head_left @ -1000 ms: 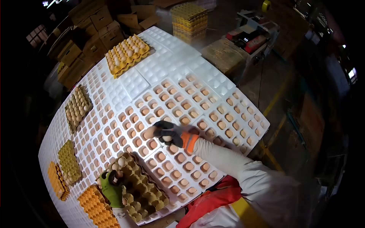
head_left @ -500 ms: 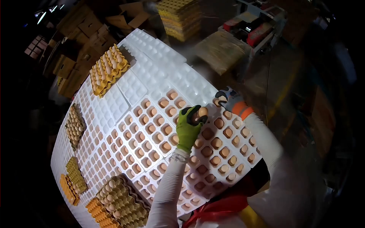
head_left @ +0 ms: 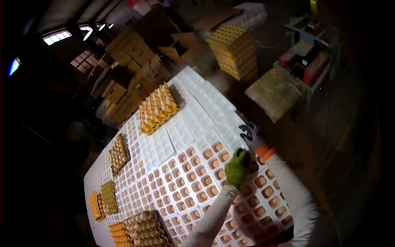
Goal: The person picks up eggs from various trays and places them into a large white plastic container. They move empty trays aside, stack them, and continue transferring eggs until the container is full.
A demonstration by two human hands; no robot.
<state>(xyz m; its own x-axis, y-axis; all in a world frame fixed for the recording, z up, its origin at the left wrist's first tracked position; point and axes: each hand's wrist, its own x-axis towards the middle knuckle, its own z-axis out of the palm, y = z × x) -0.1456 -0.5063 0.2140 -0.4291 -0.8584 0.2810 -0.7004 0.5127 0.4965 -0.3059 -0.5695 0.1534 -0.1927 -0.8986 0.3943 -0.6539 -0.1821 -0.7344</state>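
My left hand (head_left: pixel 237 168), in a green glove with dark fingertips, is over the white foam trays near their right side. Its fingers are curled together, and what they hold, if anything, is hidden. Just beyond it, my right hand (head_left: pixel 254 139), in a grey glove with an orange cuff, has its fingers apart over the tray edge. No egg shows in it. Brown eggs (head_left: pixel 268 192) sit in the square cells below and around both hands. Bare white foam cells (head_left: pixel 226 128) lie up and left of my right hand.
Yellow cartons of eggs (head_left: pixel 158 108) stand at the far end of the trays. More egg cartons (head_left: pixel 118 155) lie along the left side. Beyond are stacked yellow cartons (head_left: pixel 232 51), cardboard boxes (head_left: pixel 142 53) and a metal machine (head_left: pixel 314 61).
The view has shifted, so the trays sit lower and further right. The egg seen at my left hand's fingertips no longer shows, and the egg at my right hand is no longer seen there.
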